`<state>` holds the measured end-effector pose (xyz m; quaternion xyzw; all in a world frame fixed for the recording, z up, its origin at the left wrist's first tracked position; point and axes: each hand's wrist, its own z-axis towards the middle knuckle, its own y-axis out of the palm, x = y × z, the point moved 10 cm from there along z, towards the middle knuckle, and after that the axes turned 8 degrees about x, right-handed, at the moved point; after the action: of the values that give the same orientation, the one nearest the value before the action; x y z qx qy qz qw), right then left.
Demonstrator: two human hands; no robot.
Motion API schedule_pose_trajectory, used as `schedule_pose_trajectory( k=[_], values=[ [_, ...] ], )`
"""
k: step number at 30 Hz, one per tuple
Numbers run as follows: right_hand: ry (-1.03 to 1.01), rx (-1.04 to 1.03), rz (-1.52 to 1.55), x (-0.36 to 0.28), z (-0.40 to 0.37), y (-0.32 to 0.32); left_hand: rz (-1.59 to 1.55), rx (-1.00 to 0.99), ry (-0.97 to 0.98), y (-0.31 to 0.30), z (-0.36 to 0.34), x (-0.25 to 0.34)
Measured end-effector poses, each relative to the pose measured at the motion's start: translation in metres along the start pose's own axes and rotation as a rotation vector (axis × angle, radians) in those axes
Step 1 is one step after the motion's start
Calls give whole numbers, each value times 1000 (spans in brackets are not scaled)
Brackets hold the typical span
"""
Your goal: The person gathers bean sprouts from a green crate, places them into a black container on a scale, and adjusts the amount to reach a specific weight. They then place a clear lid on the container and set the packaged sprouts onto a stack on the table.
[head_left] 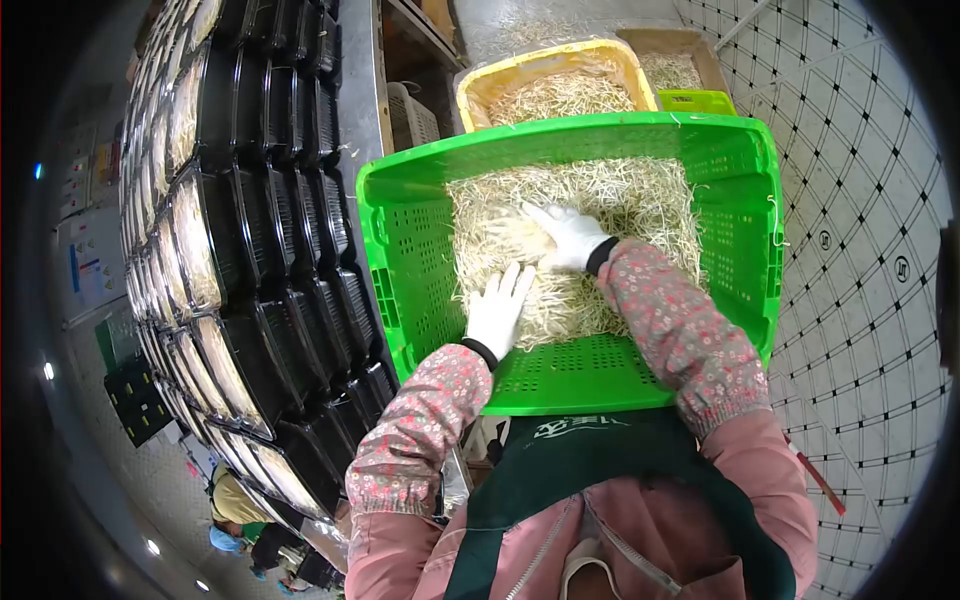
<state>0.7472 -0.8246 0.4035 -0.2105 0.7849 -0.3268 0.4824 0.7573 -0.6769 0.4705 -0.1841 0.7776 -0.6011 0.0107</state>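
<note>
Green crate (pixel 560 135) of bean sprouts (pixel 640 200), left hand (pixel 497 310) flat, right hand (pixel 565 235) cupped on them

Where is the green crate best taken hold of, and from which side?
Likely the green crate by its thick top rim on the left and right walls, one hand from each side; sprouts fill the middle, leaving both walls bare.

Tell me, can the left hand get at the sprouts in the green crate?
Likely yes. The left hand lies flat on the sprouts, the green crate is open on top, and the right hand rests apart from it, farther up the pile.
</note>
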Motion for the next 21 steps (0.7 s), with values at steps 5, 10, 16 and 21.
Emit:
schedule_pose_trajectory(
  k=[5,10,16,21],
  values=[
    [42,185,51,35,-31,-23,-66,-55,-63,11,-17,-8],
    [4,-91,-167,-15,-82,27,164,-42,69,40,16,-3],
    [68,-121,-211,24,-24,19,-87,-263,-120,34,93,-40],
    [139,-162,-75,49,-3,29,-269,-182,-194,49,110,-55]
  ],
)
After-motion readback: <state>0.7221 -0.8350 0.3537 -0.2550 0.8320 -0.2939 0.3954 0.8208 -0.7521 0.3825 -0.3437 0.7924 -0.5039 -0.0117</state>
